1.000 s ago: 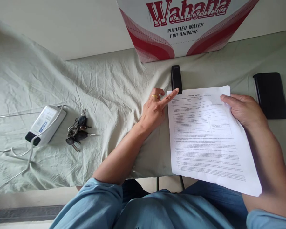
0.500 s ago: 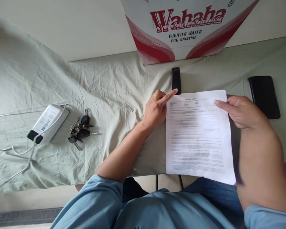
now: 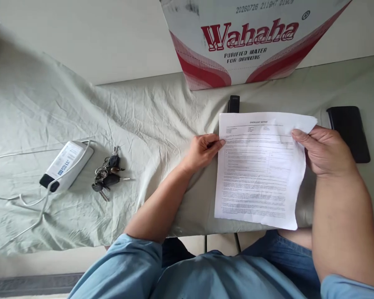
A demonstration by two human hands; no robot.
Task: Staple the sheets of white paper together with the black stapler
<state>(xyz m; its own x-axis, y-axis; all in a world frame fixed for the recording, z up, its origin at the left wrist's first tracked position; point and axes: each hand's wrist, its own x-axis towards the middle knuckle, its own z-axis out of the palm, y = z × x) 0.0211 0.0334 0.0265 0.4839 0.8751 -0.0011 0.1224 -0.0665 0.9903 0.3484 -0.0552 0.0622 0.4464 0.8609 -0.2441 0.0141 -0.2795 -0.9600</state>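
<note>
A wrinkled pale green cloth (image 3: 118, 120) drapes the table, soft daylight across it. Behind the cloth, a plain cream wall (image 3: 96, 37). Below the cloth's near edge, dark metal table legs (image 3: 237, 243) and pale floor (image 3: 34, 261).

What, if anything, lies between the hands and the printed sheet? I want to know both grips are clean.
Nothing visible. The left hand pinches the printed sheet at its left edge, the right hand at its right edge; the black stapler lies beyond the top edge.

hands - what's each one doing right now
Left hand: closed, pinching the left edge of the white printed paper sheet.
Right hand: closed, gripping the same sheet's upper right edge.
</note>
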